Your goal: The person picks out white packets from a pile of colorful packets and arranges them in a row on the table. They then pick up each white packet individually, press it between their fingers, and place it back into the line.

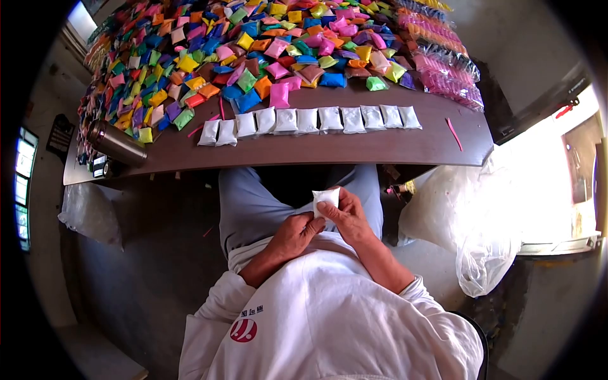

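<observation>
A small white packet point(325, 200) is held upright over my lap. My right hand point(348, 218) pinches it, with the thumb across its front and the fingers behind. My left hand point(297, 233) is closed at the packet's lower left edge, thumb and fingers pressed together there. Beyond my hands, a row of several white packets point(307, 120) lies side by side along the near part of the brown table point(266, 155).
Many coloured packets point(277, 69) are heaped behind the row. A metal flask point(117, 144) lies at the table's left. Pink strips point(455, 134) lie on the tabletop. Clear plastic bags point(484, 253) hang at the right, another bag point(95, 212) at the left.
</observation>
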`<state>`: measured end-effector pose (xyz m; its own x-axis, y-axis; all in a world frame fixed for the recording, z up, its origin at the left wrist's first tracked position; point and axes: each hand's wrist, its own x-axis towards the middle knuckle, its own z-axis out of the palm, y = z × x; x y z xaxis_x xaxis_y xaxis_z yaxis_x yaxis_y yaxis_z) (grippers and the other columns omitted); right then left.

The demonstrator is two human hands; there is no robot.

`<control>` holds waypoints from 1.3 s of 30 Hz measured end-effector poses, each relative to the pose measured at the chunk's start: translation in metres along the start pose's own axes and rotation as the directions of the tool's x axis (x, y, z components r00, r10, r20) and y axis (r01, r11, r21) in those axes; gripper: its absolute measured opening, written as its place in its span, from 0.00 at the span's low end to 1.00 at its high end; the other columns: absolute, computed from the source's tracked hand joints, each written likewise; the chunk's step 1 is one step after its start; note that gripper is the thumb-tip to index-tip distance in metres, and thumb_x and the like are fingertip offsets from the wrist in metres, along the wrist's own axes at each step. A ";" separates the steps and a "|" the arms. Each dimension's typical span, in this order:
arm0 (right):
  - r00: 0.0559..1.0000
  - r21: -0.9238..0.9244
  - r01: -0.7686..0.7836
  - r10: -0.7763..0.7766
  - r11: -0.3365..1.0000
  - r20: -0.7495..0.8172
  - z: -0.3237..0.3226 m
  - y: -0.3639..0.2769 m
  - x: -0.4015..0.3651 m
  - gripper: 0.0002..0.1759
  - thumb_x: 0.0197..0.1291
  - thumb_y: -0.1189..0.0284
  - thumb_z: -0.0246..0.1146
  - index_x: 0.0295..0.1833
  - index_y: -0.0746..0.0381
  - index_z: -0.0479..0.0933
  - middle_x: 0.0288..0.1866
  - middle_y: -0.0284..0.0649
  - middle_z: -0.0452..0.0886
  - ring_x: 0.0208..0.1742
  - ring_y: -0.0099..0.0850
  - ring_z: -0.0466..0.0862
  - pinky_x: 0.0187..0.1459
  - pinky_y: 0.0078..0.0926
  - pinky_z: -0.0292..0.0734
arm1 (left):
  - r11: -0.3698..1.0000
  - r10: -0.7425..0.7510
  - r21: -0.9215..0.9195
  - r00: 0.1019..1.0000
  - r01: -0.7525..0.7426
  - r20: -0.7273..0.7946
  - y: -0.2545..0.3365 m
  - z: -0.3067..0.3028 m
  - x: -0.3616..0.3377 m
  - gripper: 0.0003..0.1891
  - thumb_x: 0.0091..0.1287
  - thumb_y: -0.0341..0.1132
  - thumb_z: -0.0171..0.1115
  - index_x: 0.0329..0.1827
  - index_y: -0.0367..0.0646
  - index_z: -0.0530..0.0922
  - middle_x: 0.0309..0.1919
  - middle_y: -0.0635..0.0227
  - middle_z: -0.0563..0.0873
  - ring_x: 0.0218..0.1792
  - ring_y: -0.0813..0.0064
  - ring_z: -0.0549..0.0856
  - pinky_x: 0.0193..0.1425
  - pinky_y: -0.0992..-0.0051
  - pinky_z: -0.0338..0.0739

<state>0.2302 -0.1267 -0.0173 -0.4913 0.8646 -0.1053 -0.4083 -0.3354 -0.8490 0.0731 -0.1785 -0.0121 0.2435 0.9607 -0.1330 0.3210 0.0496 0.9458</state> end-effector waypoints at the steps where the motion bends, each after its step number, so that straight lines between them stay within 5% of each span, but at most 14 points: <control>1: 1.000 0.016 0.014 -0.014 1.000 -0.009 0.000 0.001 0.000 0.13 0.59 0.70 0.66 0.44 0.64 0.73 0.36 0.33 0.79 0.34 0.21 0.77 0.36 0.19 0.74 | 1.000 -0.010 -0.003 1.000 0.010 0.008 0.001 0.000 0.000 0.22 0.72 0.48 0.49 0.43 0.33 0.78 0.32 0.59 0.84 0.34 0.69 0.83 0.41 0.72 0.76; 17: 0.984 0.128 -0.159 0.168 0.979 -0.063 -0.009 0.003 0.003 0.13 0.62 0.67 0.64 0.44 0.66 0.77 0.35 0.34 0.81 0.35 0.21 0.79 0.36 0.21 0.75 | 0.994 -0.064 -0.084 0.998 0.065 0.025 0.002 0.000 -0.005 0.22 0.73 0.47 0.47 0.42 0.33 0.78 0.32 0.58 0.85 0.33 0.66 0.83 0.41 0.70 0.77; 23: 0.992 -0.150 -0.067 0.081 0.986 0.093 -0.016 0.007 -0.001 0.17 0.64 0.62 0.61 0.46 0.67 0.77 0.39 0.37 0.82 0.38 0.23 0.80 0.37 0.21 0.76 | 0.998 -0.029 -0.052 1.000 0.029 0.006 -0.002 0.000 -0.006 0.22 0.73 0.48 0.47 0.37 0.34 0.77 0.29 0.59 0.83 0.32 0.69 0.82 0.41 0.71 0.76; 26: 0.994 -0.139 -0.078 0.088 0.987 0.071 -0.014 0.005 -0.002 0.18 0.64 0.60 0.60 0.45 0.66 0.77 0.36 0.37 0.82 0.35 0.23 0.80 0.35 0.21 0.75 | 0.994 -0.024 -0.106 1.000 0.022 -0.017 -0.005 0.001 -0.005 0.21 0.73 0.47 0.47 0.37 0.34 0.77 0.27 0.60 0.82 0.29 0.69 0.81 0.38 0.72 0.75; 28: 0.965 0.139 -0.263 0.261 0.955 0.033 -0.018 0.004 -0.001 0.17 0.64 0.60 0.60 0.42 0.66 0.77 0.33 0.38 0.81 0.31 0.23 0.78 0.30 0.20 0.73 | 0.996 -0.017 -0.086 1.000 0.016 -0.008 -0.009 0.000 -0.005 0.22 0.73 0.47 0.47 0.36 0.34 0.77 0.27 0.61 0.82 0.29 0.69 0.80 0.37 0.72 0.75; 32: 0.934 0.130 -0.347 0.354 0.929 -0.038 -0.017 -0.004 -0.001 0.16 0.64 0.60 0.60 0.39 0.65 0.78 0.29 0.36 0.80 0.25 0.20 0.75 0.26 0.17 0.69 | 0.986 -0.066 -0.155 0.998 0.066 0.002 -0.012 0.000 -0.005 0.22 0.73 0.47 0.46 0.35 0.34 0.76 0.27 0.62 0.81 0.32 0.72 0.79 0.41 0.73 0.74; 34: 0.950 -0.216 -0.242 0.276 0.946 0.145 -0.014 -0.005 -0.002 0.15 0.64 0.61 0.60 0.38 0.64 0.78 0.27 0.33 0.80 0.24 0.17 0.73 0.24 0.15 0.66 | 0.983 -0.078 -0.165 0.997 0.077 -0.003 -0.011 0.001 -0.005 0.22 0.73 0.47 0.47 0.36 0.34 0.76 0.28 0.62 0.81 0.33 0.72 0.80 0.41 0.73 0.74; 39: 0.967 -0.235 -0.175 0.212 0.956 0.143 -0.016 -0.001 -0.003 0.13 0.64 0.62 0.61 0.38 0.62 0.79 0.27 0.30 0.80 0.25 0.14 0.73 0.24 0.13 0.64 | 0.988 -0.057 -0.146 0.998 0.052 -0.030 -0.010 0.001 -0.005 0.24 0.73 0.49 0.47 0.38 0.33 0.77 0.27 0.63 0.81 0.29 0.73 0.80 0.36 0.74 0.74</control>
<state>0.2440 -0.1230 -0.0243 -0.6713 0.7114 -0.2080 -0.1234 -0.3839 -0.9151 0.0697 -0.1842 -0.0207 0.1972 0.9642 -0.1775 0.1963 0.1386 0.9707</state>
